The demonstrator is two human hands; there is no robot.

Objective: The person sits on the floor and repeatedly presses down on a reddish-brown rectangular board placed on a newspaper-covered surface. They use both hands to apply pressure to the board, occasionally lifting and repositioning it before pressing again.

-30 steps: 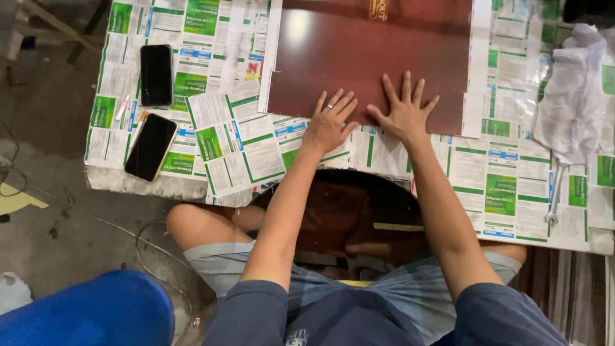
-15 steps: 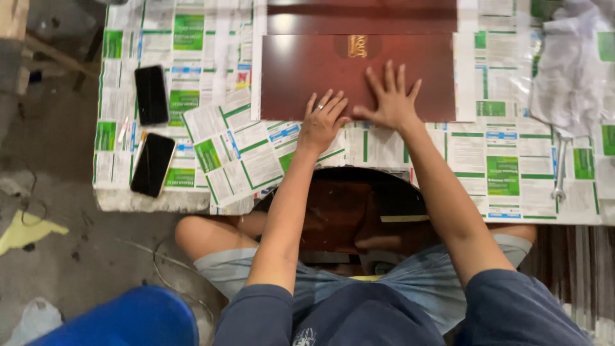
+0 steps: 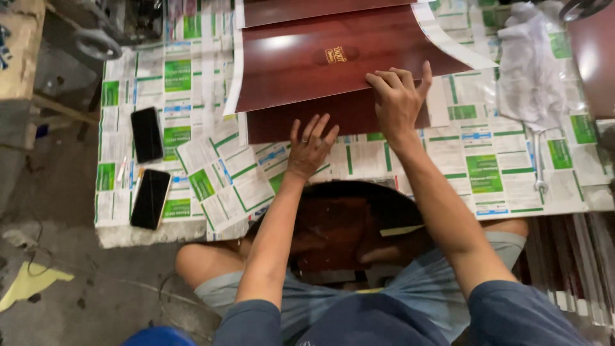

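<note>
Top of the dark red sheet (image 3: 333, 70) cut off by the frame edge; lower edge of a 2nd sheet (image 3: 333, 122) showed beneath. Right hand (image 3: 398, 102) pinched the upper sheet's near edge, fingers curled in a closed grip. Left hand (image 3: 311, 148) lay flat, fingers spread, gripping nothing, on the paper-covered counter (image 3: 384, 160). 2 black phones (image 3: 146, 134) (image 3: 151, 198) at left; 1 white cloth (image 3: 528, 64) and 1 wrench (image 3: 539, 163) at right.

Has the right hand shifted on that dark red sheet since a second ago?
Yes. The right hand went from lying flat beside the left hand to gripping the red sheet, farther from the table's near edge.
</note>
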